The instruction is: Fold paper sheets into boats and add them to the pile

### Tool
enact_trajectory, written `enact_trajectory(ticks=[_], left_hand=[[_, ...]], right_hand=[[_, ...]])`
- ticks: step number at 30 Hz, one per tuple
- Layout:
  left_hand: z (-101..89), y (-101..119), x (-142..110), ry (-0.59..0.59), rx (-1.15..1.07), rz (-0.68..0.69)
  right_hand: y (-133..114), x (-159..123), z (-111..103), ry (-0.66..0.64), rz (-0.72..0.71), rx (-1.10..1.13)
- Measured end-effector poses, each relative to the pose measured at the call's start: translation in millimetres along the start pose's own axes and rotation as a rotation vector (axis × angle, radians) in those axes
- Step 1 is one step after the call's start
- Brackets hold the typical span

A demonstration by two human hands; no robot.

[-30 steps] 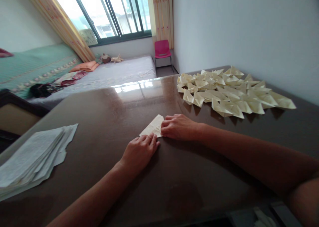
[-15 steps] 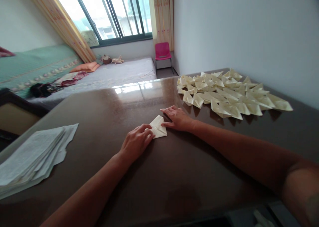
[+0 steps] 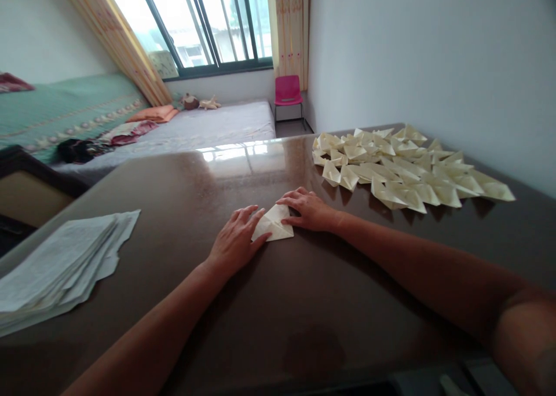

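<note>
A small piece of cream paper point(image 3: 275, 225), folded with creases, lies flat on the brown table. Over its left side rests my left hand point(image 3: 234, 234), thumb stretched toward the paper's near edge and fingers spread apart from it. My right hand point(image 3: 310, 209) covers the upper right corner, its thumb touching the paper's right side and its fingers reaching along the far edge. Both hands look open, pressing on the sheet rather than gripping it. Parts of the paper's edges are hidden under the fingers.
Many folded cream paper shapes point(image 3: 403, 167) crowd the table's right side by the wall. A stack of thin whitish sheets point(image 3: 56, 263) lies at left. Beyond the glossy table point(image 3: 243, 321) stand a bed point(image 3: 217, 121) and a pink chair point(image 3: 288, 91).
My left hand's fingers have lifted from the paper's middle and spread, moving slightly away, and more of the paper shows. My right hand's fingers have drawn in onto the upper corner.
</note>
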State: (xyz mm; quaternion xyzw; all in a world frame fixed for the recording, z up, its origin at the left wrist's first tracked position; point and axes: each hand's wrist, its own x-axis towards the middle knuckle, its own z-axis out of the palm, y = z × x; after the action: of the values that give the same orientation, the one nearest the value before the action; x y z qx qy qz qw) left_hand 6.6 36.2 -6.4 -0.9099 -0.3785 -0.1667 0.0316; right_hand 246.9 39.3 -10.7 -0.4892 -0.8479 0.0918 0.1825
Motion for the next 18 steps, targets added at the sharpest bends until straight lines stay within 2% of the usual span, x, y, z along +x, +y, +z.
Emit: enact_trajectory(ticks=[5,9,11,13,15,18], left_hand=[[-3.3,2,1,-0.077,-0.122,-0.002],[-6.8,9,0,-0.105,-0.132,-0.016],[-6.8,10,0,-0.118,-0.115,-0.028],[-6.3,10,0,-0.095,-0.090,-0.019],[-5.6,8,0,-0.044,-0.070,0.012],[-3.4,2,4,0.029,-0.084,0.066]], right_hand=[[2,1,0,0.026,-0.145,0.191],[-10,-5,-8,0.063,-0.041,0.133],[-22,-11,-13,0.013,0.030,0.036],[-34,-17,-16,-0.065,0.040,-0.031],[-41,-20,-18,-0.107,-0.021,-0.081],[-42,-19,-19,-0.159,-0.220,-0.057]])
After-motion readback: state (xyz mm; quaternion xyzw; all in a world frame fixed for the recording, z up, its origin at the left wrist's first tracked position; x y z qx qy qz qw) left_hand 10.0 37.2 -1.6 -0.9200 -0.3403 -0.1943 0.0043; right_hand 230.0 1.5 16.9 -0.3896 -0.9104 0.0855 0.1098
